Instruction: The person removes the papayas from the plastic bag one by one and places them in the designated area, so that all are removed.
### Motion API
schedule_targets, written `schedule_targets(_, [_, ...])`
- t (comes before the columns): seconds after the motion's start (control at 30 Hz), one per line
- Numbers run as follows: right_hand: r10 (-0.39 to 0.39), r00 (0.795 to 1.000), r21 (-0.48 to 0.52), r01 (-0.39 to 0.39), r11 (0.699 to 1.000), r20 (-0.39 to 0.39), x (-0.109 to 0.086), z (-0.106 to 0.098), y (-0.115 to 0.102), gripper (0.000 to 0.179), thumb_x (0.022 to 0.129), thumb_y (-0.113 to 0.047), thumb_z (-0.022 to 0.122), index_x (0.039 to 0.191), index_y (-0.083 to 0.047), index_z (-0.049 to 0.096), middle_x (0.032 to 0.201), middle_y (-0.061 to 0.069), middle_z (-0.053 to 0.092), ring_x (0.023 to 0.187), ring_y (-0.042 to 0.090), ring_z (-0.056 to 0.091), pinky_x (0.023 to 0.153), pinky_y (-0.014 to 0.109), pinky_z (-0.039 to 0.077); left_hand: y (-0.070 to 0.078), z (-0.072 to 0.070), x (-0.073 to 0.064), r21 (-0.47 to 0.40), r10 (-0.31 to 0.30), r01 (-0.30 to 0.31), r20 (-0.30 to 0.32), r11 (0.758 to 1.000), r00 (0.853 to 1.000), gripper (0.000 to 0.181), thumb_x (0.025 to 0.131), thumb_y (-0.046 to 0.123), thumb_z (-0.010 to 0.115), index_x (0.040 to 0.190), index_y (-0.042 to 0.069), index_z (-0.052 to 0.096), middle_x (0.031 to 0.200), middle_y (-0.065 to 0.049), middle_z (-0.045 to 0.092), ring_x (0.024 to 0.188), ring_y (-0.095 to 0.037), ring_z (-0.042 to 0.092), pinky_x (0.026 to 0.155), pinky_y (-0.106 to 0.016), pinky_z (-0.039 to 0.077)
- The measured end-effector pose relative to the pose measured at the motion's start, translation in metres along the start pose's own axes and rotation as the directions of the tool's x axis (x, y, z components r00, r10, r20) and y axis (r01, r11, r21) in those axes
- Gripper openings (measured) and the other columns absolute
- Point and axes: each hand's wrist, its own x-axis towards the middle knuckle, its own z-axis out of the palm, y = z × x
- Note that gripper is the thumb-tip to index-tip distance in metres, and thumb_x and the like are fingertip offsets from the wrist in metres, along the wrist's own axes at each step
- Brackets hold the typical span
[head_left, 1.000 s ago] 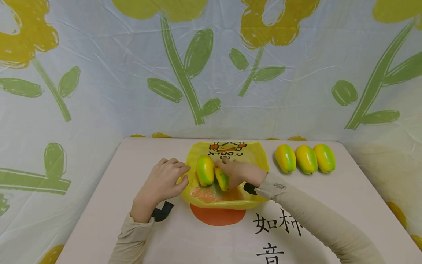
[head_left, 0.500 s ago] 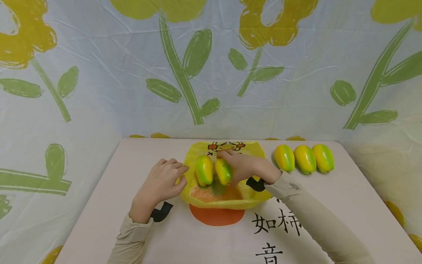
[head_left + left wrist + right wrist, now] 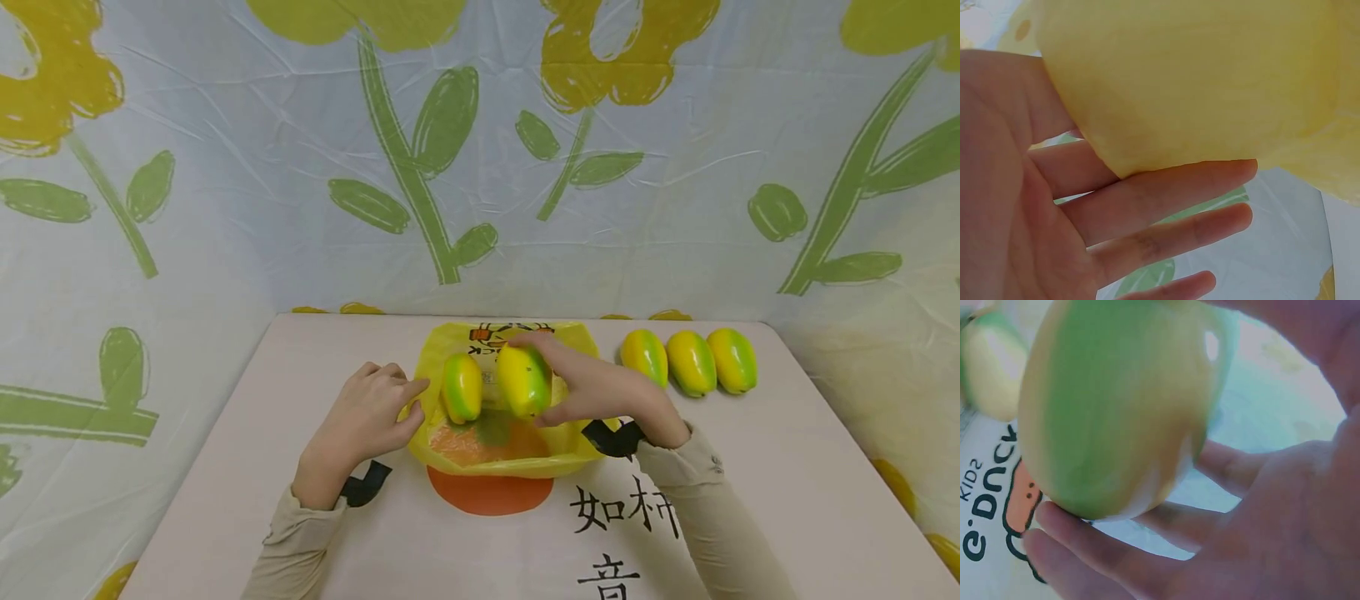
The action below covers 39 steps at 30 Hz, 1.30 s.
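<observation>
Fingers of the right hand [image 3: 592, 388] grip a glossy yellow-green oval fruit [image 3: 523, 382]; left hand [image 3: 363, 418], fingers spread, touches a yellow plastic bag [image 3: 491, 468] at nine o'clock.

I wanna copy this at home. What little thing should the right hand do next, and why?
Maybe carry the held fruit toward the three fruits on the table. The right hand grips it over the yellow bag, and those three lie in a row, so it could join them.
</observation>
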Motion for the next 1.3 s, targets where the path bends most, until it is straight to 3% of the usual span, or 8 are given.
schedule_targets(0.2, [0.008,0.989,0.064,0.002,0.998,-0.147,-0.023,0.004,0.006,0.097,0.073,-0.009,0.081,0.153,-0.02,0.027,0.153,0.003,0.033,0.125,0.023,0.045,0.104,0.052,0.039,0.0,0.002,0.0,0.009,-0.005,0.005,0.011,1.0,1.0,0.028,0.084,0.014,0.061,0.107,0.009,0.077,0.075,-0.004,0.073,0.089,-0.025,0.066,0.083,-0.045,0.049])
schedule_targets(0.4, [-0.081,0.971,0.074,0.1,0.992,-0.224,-0.04,0.003,0.016,0.098,0.071,-0.007,0.082,0.152,-0.026,0.029,0.154,-0.005,0.032,0.13,0.017,0.041,0.106,0.053,0.034,0.001,0.003,-0.001,0.01,0.0,0.0,-0.005,1.0,1.0,0.028,0.083,0.013,0.061,0.105,0.008,0.077,0.078,-0.005,0.073,0.087,-0.024,0.066,0.082,-0.045,0.049])
schedule_targets(0.63, [-0.153,0.951,0.115,0.189,0.975,-0.269,-0.07,-0.004,0.03,0.102,0.068,0.001,0.079,0.153,-0.02,0.027,0.158,0.003,0.023,0.134,0.017,0.038,0.105,0.03,0.038,0.001,0.003,0.001,0.02,0.018,-0.017,-0.017,1.0,1.0,0.027,0.083,0.012,0.061,0.103,0.006,0.077,0.078,-0.006,0.073,0.085,-0.025,0.068,0.08,-0.044,0.049])
schedule_targets(0.77, [-0.254,0.917,0.167,0.315,0.934,-0.307,-0.083,-0.006,0.045,0.102,0.064,0.011,0.075,0.152,-0.005,0.025,0.16,0.015,0.016,0.137,0.023,0.034,0.107,0.024,0.036,0.001,0.003,0.001,0.023,0.028,-0.027,-0.033,0.999,0.999,0.026,0.082,0.012,0.06,0.101,0.005,0.077,0.074,-0.006,0.071,0.075,-0.023,0.067,0.078,-0.044,0.05])
schedule_targets(0.9, [-0.391,0.848,0.181,0.473,0.862,-0.358,-0.093,-0.009,0.059,0.102,0.057,0.018,0.071,0.146,0.012,0.02,0.155,0.029,0.013,0.138,0.031,0.028,0.109,0.026,0.031,0.0,0.003,0.002,0.023,0.031,-0.03,-0.045,0.999,0.998,0.026,0.082,0.012,0.061,0.1,0.004,0.077,0.069,-0.004,0.068,0.062,-0.02,0.062,0.077,-0.045,0.051])
schedule_targets(1.0, [-0.448,0.801,0.18,0.547,0.818,-0.398,-0.1,-0.011,0.07,0.103,0.052,0.022,0.068,0.143,0.017,0.017,0.151,0.037,0.011,0.137,0.033,0.027,0.108,0.028,0.032,0.0,0.003,0.002,0.014,0.023,-0.023,-0.034,1.0,0.999,0.028,0.082,0.013,0.06,0.102,0.004,0.077,0.06,0.0,0.063,0.055,-0.017,0.057,0.077,-0.045,0.051])
schedule_targets(1.1, [-0.433,0.785,0.18,0.551,0.815,-0.443,-0.108,-0.01,0.081,0.103,0.05,0.024,0.064,0.141,0.018,0.017,0.15,0.038,0.011,0.138,0.034,0.023,0.106,0.029,0.032,0.0,0.002,0.002,0.004,0.01,-0.01,-0.014,1.0,1.0,0.03,0.082,0.013,0.06,0.105,0.003,0.077,0.054,0.004,0.056,0.051,-0.015,0.052,0.077,-0.045,0.051])
schedule_targets(1.3, [-0.341,0.796,0.187,0.484,0.855,-0.5,-0.13,-0.006,0.106,0.1,0.048,0.026,0.064,0.137,0.02,0.019,0.149,0.035,0.013,0.141,0.033,0.015,0.108,0.026,0.027,-0.001,0.004,0.003,-0.012,0.001,-0.001,0.008,1.0,1.0,0.033,0.082,0.014,0.06,0.109,0.002,0.076,0.047,0.011,0.039,0.042,-0.008,0.032,0.078,-0.045,0.05])
